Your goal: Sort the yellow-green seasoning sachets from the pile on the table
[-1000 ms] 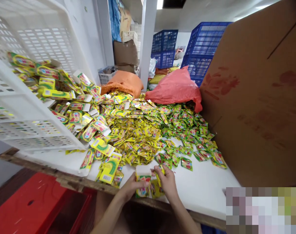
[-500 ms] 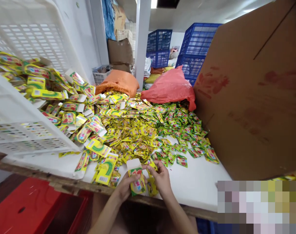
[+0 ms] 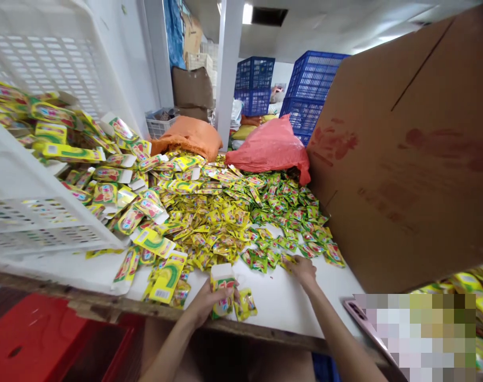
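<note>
My left hand (image 3: 203, 303) grips a small yellow-green carton (image 3: 222, 305), its white end flap standing up. Beside that carton, close to the table's front edge, lies a yellow sachet (image 3: 246, 304). Farther right, my right hand (image 3: 304, 269) has its fingertips together on a small green sachet (image 3: 286, 261) at the near edge of the green sachet pile (image 3: 283, 212); the fingers partly cover it. Yellow sachets (image 3: 213, 223) are heaped left of the green ones. An upright yellow carton (image 3: 170, 277) and other loose cartons lie left of my left hand.
A tipped white crate (image 3: 66, 233) spills cartons at the left. A large cardboard box (image 3: 388, 159) stands at the right, with a phone (image 3: 354, 309) near its base. Orange (image 3: 191, 135) and red (image 3: 271, 146) sacks lie behind the piles. A red stool (image 3: 30, 334) is below left.
My right hand has moved right, away from the carton, to the green sachets. The left hand keeps its hold on the carton. The view has shifted slightly, showing more of the phone.
</note>
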`<action>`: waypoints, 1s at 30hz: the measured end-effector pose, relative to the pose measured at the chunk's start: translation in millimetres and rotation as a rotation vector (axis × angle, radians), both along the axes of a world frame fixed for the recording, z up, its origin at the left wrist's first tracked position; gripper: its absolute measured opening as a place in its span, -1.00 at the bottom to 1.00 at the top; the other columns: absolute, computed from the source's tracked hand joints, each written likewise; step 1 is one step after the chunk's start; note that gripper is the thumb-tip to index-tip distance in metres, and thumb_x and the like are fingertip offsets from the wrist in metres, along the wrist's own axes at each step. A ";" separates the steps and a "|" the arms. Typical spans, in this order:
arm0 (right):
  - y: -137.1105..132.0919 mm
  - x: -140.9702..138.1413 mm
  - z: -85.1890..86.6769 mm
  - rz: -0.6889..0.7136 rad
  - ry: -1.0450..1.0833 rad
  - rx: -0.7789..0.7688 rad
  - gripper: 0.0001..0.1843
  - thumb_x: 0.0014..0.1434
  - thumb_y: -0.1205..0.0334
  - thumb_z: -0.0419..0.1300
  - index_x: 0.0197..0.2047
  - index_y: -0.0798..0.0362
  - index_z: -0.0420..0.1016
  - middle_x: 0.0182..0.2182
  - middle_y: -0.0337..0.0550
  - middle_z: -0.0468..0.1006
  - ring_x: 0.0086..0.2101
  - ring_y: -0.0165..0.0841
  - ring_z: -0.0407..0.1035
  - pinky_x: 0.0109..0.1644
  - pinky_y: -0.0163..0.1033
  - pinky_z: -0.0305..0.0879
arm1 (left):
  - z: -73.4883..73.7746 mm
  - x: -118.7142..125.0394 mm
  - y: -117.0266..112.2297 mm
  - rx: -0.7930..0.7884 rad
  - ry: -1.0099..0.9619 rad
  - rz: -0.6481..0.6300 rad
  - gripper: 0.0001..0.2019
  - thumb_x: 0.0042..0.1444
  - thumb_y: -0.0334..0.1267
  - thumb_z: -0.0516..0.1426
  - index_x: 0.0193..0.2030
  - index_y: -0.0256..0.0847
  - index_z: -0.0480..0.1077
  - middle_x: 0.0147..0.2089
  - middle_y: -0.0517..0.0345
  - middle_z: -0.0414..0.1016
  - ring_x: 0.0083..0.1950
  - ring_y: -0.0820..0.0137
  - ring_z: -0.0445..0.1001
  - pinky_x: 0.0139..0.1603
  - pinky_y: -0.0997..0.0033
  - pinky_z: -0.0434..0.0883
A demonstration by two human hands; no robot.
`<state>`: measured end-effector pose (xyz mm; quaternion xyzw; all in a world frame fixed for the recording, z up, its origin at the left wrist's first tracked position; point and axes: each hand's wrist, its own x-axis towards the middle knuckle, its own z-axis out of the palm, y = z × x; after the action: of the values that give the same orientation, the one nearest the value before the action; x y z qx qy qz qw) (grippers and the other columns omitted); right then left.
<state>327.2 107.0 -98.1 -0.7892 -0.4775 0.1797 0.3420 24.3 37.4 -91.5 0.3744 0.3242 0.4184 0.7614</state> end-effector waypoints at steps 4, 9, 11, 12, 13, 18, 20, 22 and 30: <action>1.6 -1.9 -15.6 -0.053 0.026 0.000 -0.65 -0.32 -0.04 0.27 -0.60 0.06 0.32 -0.59 -0.12 0.41 -0.43 -0.16 0.33 -0.37 -0.13 0.19 | -7.5 0.2 2.7 0.049 0.034 0.025 -0.72 -0.13 -0.23 0.24 -0.29 -0.35 0.38 -0.45 0.04 0.49 -0.42 0.38 0.43 -0.37 0.44 0.33; -25.6 -12.9 -3.8 0.023 0.137 0.123 -0.55 -0.16 -0.09 0.16 -0.29 0.07 0.34 -0.48 -0.21 0.40 -0.44 -0.31 0.31 -0.37 -0.23 0.23 | -12.0 -1.1 3.8 0.025 0.036 0.051 -0.69 -0.16 -0.23 0.26 -0.26 -0.35 0.40 -0.36 0.01 0.50 -0.38 0.38 0.44 -0.32 0.42 0.35; -40.9 -33.3 9.9 0.089 0.292 0.214 -0.45 -0.13 -0.07 0.19 -0.11 0.06 0.27 -0.46 -0.25 0.38 -0.45 -0.35 0.30 -0.40 -0.26 0.24 | -11.8 -0.6 3.1 0.014 0.025 0.032 -0.69 -0.18 -0.23 0.27 -0.28 -0.35 0.41 -0.39 0.03 0.50 -0.39 0.38 0.45 -0.32 0.41 0.35; -47.6 -46.9 17.7 0.149 0.389 0.243 -0.42 -0.12 -0.05 0.21 -0.07 0.05 0.24 -0.44 -0.25 0.38 -0.44 -0.35 0.30 -0.39 -0.27 0.25 | -11.6 -0.2 2.7 0.012 0.021 0.018 -0.68 -0.19 -0.22 0.28 -0.29 -0.35 0.41 -0.41 0.05 0.49 -0.41 0.37 0.44 -0.32 0.40 0.36; -53.1 -61.7 25.6 0.226 0.482 0.252 -0.43 -0.12 -0.03 0.23 -0.06 0.05 0.24 -0.41 -0.23 0.39 -0.42 -0.35 0.31 -0.36 -0.27 0.26 | -11.7 0.3 2.3 0.008 0.021 0.005 -0.68 -0.21 -0.22 0.29 -0.31 -0.35 0.41 -0.44 0.07 0.49 -0.42 0.37 0.44 -0.33 0.39 0.36; -60.0 -127.1 59.4 0.637 0.496 0.213 -0.68 0.06 0.10 0.14 -0.13 0.02 0.25 -0.32 -0.19 0.42 -0.34 -0.34 0.32 -0.27 -0.26 0.26 | -14.5 2.8 1.7 0.038 0.097 0.012 -0.58 -0.30 -0.24 0.33 -0.23 -0.32 0.40 -0.37 0.10 0.48 -0.35 0.38 0.43 -0.25 0.38 0.35; -56.8 -140.4 68.3 0.801 0.281 0.226 -0.80 0.11 0.23 0.08 -0.15 0.00 0.26 -0.30 -0.18 0.41 -0.29 -0.32 0.31 -0.22 -0.24 0.24 | -15.8 3.0 2.5 0.090 0.149 0.015 -0.56 -0.28 -0.26 0.32 -0.19 -0.31 0.38 -0.34 0.12 0.47 -0.33 0.39 0.41 -0.23 0.40 0.34; -53.4 -147.4 74.6 0.959 0.036 0.194 -0.82 0.11 0.39 0.02 -0.20 0.01 0.31 -0.29 -0.16 0.39 -0.24 -0.31 0.30 -0.18 -0.23 0.21 | -16.5 3.0 4.0 0.140 0.189 -0.007 -0.58 -0.24 -0.26 0.29 -0.17 -0.31 0.37 -0.33 0.14 0.46 -0.31 0.39 0.40 -0.21 0.39 0.32; -40.5 -164.5 82.5 1.134 -0.384 0.062 -0.65 -0.11 0.56 0.14 -0.24 0.02 0.38 -0.28 -0.13 0.41 -0.21 -0.26 0.31 -0.18 -0.24 0.19 | -13.9 2.2 6.4 0.237 0.260 0.015 -0.67 -0.19 -0.30 0.25 -0.23 -0.30 0.36 -0.38 0.17 0.43 -0.28 0.35 0.38 -0.18 0.35 0.31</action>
<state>162.7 66.5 -15.6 -0.4194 -0.8823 0.1743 0.1232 26.5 43.8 -105.5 0.5099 0.3711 0.4072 0.6607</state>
